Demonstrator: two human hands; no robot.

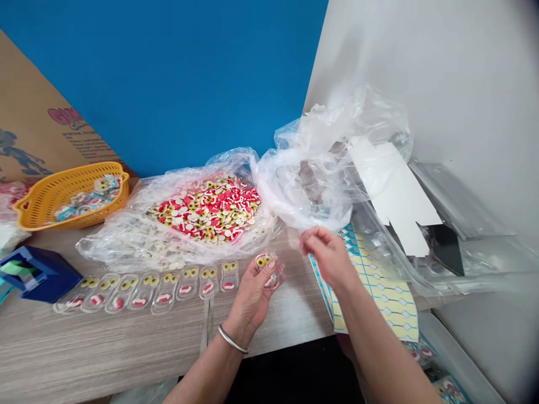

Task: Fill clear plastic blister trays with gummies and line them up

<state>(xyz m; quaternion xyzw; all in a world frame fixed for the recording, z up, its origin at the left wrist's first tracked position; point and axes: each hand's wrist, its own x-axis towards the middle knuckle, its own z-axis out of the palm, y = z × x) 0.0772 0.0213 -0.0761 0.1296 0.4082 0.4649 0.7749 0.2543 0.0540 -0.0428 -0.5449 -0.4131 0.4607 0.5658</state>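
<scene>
My left hand [255,292], with a bracelet at the wrist, holds a small clear plastic case [272,272] containing two yellow eye pieces and a red-and-white piece. To its right, my right hand [324,252] is closed in a pinch near the plastic bag's lower edge; what its fingertips hold, if anything, is too small to make out. Similar filled cases [164,292] lie in a row on the table, left of my left hand. Behind them an open clear bag [126,235] holds a heap of red, white and yellow pieces [210,207].
A yellow basket [46,193] of filled packs and a blue tape dispenser [46,275] stand at the left. Crumpled plastic [303,174], sticker sheets [379,286] and white cardboard [391,185] lie at the right. A blue panel [189,73] rises behind.
</scene>
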